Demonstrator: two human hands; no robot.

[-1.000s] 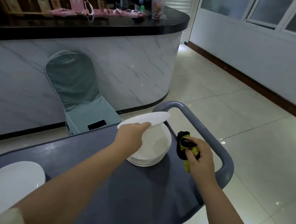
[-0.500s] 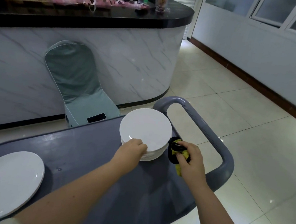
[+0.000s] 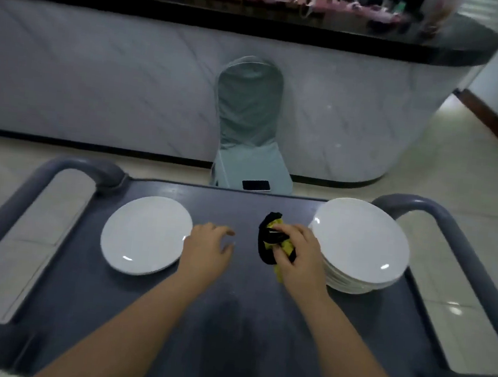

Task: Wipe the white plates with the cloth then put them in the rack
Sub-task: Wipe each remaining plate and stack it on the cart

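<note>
Cart surface point(image 3: 138, 314): flat, matte, dark blue-grey, with a rounded tubular handle loop at the left end point(image 3: 61, 170) and another at the right end point(image 3: 451, 226).

Single plate point(image 3: 146, 234): 1 round, glossy white plate with a shallow rim. It lies flat on the left half of the cart surface.

Plate stack point(image 3: 361, 244): a stack of round, glossy white plates of the same shape, standing on the right half of the cart. The exact count cannot be read.

Cloth point(image 3: 270, 242): soft, crumpled fabric in black and yellow. It sits at the middle of the cart, between the single plate and the plate stack.

Left hand point(image 3: 208, 248): palm down, forearm reaching in from the lower left. The fingers are loosely spread, slightly bent and hold nothing. The hand sits just right of the single plate; contact with its rim cannot be determined.

Right hand point(image 3: 299, 254): palm down, forearm reaching in from the lower right. The fingers and thumb curl around the cloth and grip it, bunched, just beside the plate stack.

Beyond the cart: a chair point(image 3: 248, 118) in a smooth pale green-grey cover, with a dark flat phone point(image 3: 256, 185) on its seat. Behind it stands a curved counter point(image 3: 130, 85) with a veined marble-look front and a glossy black top. The floor point(image 3: 469, 191) is glossy pale tile.
</note>
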